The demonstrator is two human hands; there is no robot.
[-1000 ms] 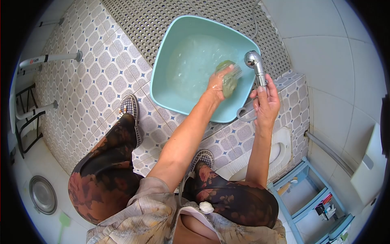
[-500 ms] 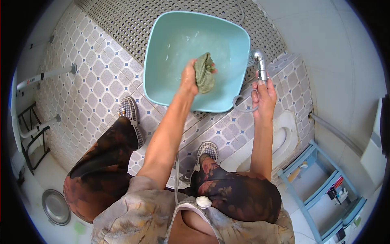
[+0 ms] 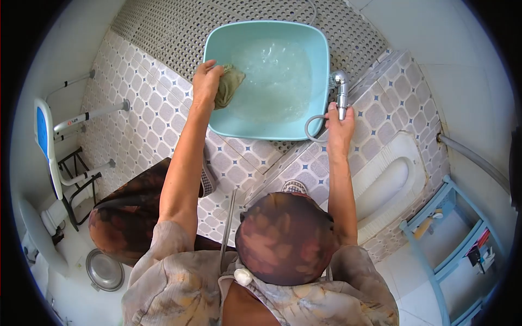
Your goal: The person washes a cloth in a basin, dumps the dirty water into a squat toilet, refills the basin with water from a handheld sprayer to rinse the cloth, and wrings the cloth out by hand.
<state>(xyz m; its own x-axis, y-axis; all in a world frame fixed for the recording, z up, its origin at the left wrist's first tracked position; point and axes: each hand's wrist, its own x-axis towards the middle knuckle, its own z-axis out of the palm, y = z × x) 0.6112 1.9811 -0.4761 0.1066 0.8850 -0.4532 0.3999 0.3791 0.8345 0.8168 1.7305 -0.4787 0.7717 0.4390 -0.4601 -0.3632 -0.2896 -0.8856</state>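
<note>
A light-blue plastic basin [image 3: 266, 133] holds cloudy, rippling water. My left hand [image 3: 206, 82] is at its left rim, fingers closed on a wet olive-green cloth [image 3: 230, 86] that lies against the inner wall; whether the fingers also grip the rim, I cannot tell. Just outside the basin's right wall, my right hand [image 3: 340, 129] grips the lower end of a chrome shower sprayer [image 3: 341, 91], whose head is at the rim. A grey hose [image 3: 308, 128] loops beside that hand.
Under the basin lies a perforated grey mat [image 3: 163, 24] over patterned tiles [image 3: 152, 92]. A squat toilet [image 3: 394, 182] is to the right, with a blue shelf rack [image 3: 435, 261] below it. A metal lid [image 3: 105, 270] and a white-framed seat [image 3: 49, 141] are on the left.
My left hand has carried the cloth from the middle of the basin to its left wall. My right hand still holds the sprayer. The view has shifted, and my right knee appears higher.
</note>
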